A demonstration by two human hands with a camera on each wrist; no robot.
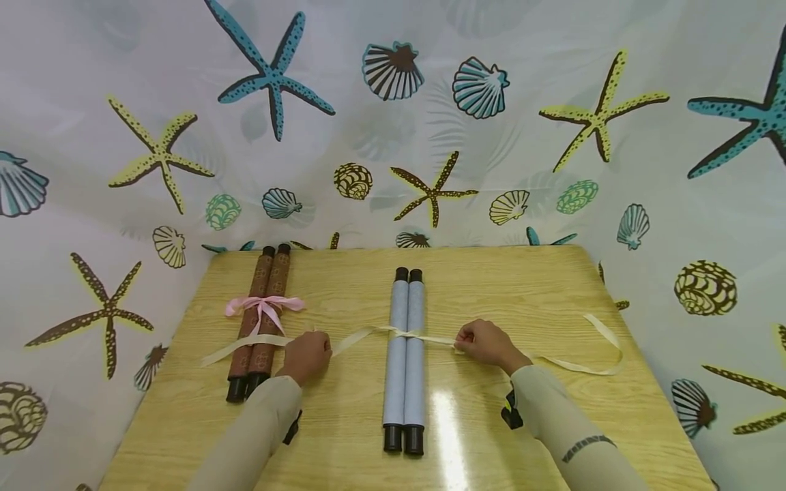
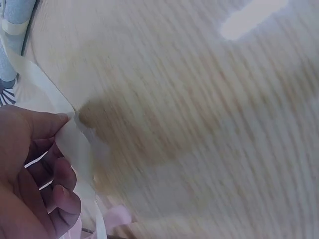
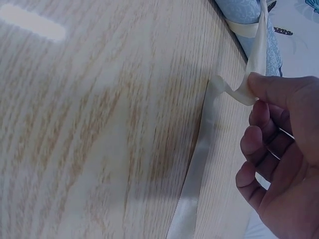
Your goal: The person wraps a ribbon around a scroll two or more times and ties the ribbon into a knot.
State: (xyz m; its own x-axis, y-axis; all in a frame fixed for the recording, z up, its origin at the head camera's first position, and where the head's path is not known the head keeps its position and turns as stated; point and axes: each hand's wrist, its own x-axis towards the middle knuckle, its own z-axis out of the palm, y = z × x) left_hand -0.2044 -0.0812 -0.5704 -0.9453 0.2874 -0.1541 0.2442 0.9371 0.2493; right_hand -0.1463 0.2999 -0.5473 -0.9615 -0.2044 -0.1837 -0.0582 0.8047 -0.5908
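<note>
Two pale blue scrolls (image 1: 405,368) with black end knobs lie side by side, upright in the head view. A cream ribbon (image 1: 359,335) wraps round both and crosses over their middle. My left hand (image 1: 309,354) pinches one length of it between thumb and forefinger, left of the scrolls; the tail runs on across the brown scrolls. On the right, my right hand (image 1: 485,343) pinches the other length, its loose tail curving away over the table. Both wrist views show the cream ribbon held at the fingertips, in the left hand (image 2: 37,169) and the right hand (image 3: 284,149).
Two brown patterned scrolls (image 1: 267,341) tied with a pink ribbon bow (image 1: 264,305) lie at the left of the wooden table (image 1: 510,293). Behind and beside the table hangs a white curtain (image 1: 344,136) printed with starfish and shells.
</note>
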